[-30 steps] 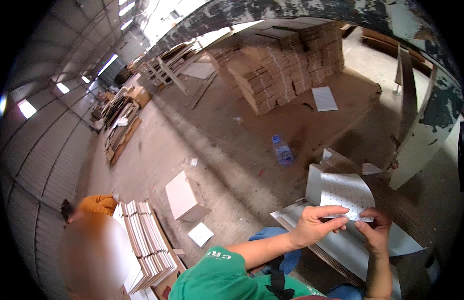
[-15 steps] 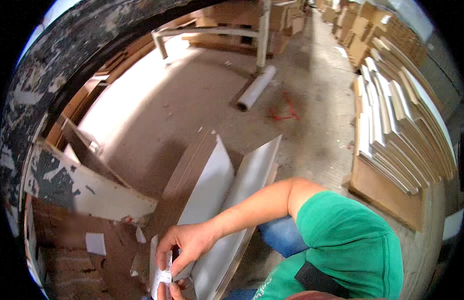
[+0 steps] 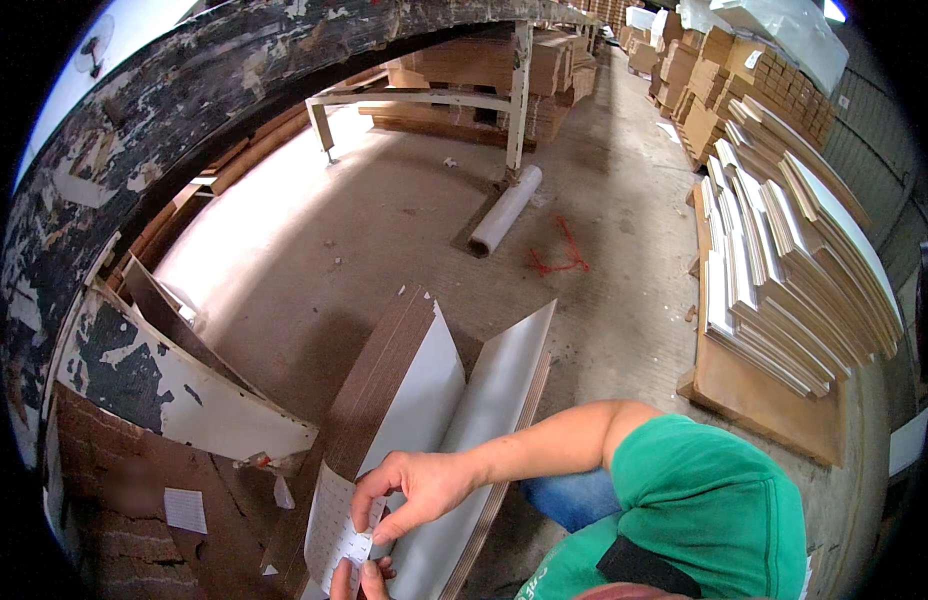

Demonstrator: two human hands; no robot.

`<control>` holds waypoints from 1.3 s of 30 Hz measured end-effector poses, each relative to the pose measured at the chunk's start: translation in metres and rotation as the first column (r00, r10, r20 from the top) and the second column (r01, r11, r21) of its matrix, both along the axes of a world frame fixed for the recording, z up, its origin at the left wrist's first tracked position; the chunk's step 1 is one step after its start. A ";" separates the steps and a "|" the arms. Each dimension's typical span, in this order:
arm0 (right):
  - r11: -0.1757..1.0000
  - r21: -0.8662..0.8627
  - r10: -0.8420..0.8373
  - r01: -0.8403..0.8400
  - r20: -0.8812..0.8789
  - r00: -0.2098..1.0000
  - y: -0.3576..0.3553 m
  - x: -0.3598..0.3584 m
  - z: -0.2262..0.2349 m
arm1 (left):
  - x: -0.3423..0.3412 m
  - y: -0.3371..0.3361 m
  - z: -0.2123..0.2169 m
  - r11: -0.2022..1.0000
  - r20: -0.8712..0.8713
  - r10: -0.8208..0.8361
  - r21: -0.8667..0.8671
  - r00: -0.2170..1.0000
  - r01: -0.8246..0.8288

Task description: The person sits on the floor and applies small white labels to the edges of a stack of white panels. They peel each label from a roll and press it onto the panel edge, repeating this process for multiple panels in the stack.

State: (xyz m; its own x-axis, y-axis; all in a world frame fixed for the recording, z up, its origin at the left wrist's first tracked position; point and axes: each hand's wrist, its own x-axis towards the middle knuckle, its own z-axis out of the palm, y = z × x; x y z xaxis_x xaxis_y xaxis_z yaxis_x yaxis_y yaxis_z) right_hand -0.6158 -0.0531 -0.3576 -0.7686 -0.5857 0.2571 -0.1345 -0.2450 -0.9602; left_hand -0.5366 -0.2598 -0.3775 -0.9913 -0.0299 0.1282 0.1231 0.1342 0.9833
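Observation:
My right hand (image 3: pixel 414 495), reaching in from the right under a green sleeve, is bent in a pinch on a small white paper label (image 3: pixel 358 546). Only the fingers of my left hand (image 3: pixel 362 582) show at the lower edge, closed at the label's near end. Beneath both hands lies a white printed sheet (image 3: pixel 327 515). It rests against the near end of a stack of brown boards (image 3: pixel 369 385) with a white face on its right side. Beside that, a white-faced panel stack (image 3: pixel 489 400) leans at an angle.
Standing boards (image 3: pixel 784 270) fill a wooden pallet (image 3: pixel 774 400) at right. On the floor lie a wrapped white roll (image 3: pixel 506 212) and red string (image 3: pixel 561 252). A worn dark beam (image 3: pixel 184 110) arches across the upper left. Cardboard stacks (image 3: pixel 714 85) stand far back.
The view has shifted, so the floor items appear lower. Both hands appear slightly farther right, and more of the printed sheet shows. The pinch on the label continues.

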 end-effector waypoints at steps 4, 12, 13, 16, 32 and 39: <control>1.000 0.014 -0.005 0.005 -0.011 1.000 0.006 0.003 0.004 | -0.001 0.001 -0.007 0.998 -0.014 -0.034 -0.060 0.999 0.033; 0.999 -0.027 -0.044 0.043 -0.065 0.997 0.013 0.013 0.017 | 0.009 -0.007 -0.016 0.984 -0.063 -0.088 -0.161 0.994 0.077; 0.998 -0.034 -0.052 0.049 -0.089 0.995 0.014 0.015 0.016 | 0.011 -0.009 -0.019 0.982 -0.052 -0.089 -0.169 0.995 0.079; 0.998 -0.053 -0.051 0.043 -0.140 0.989 0.018 0.016 0.017 | 0.012 -0.015 -0.020 0.956 -0.137 -0.170 -0.261 0.976 0.130; 0.977 -0.200 -0.149 0.068 -0.429 0.891 0.009 0.022 0.021 | 0.050 -0.015 0.017 0.945 -0.112 0.017 -0.322 0.994 -0.053; 0.975 -0.219 -0.138 0.039 -0.457 0.879 0.024 0.030 0.026 | 0.059 0.000 0.024 0.953 -0.120 0.033 -0.295 0.992 -0.068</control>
